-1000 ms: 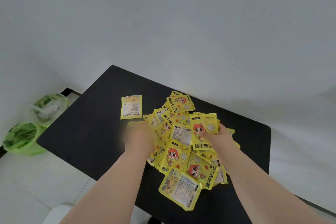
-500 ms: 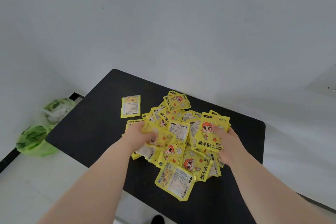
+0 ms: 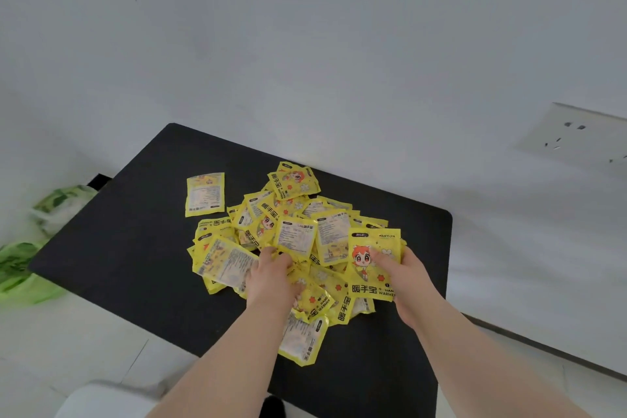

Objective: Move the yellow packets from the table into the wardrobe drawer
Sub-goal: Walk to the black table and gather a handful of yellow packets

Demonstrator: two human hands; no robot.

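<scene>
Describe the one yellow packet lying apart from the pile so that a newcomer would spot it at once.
Start at the black table and find the heap of yellow packets in its middle. Look toward the heap's far left: the lone packet lies flat by itself, ringed by bare tabletop, its printed text side up, while the others overlap.

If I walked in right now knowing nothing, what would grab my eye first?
A bright heap of yellow packets in the middle of the black table, with one stray packet lying apart at its far left. Two bare hands dig in: the left hand at the centre, the right hand closing its grip on a cartoon-printed packet.
</scene>
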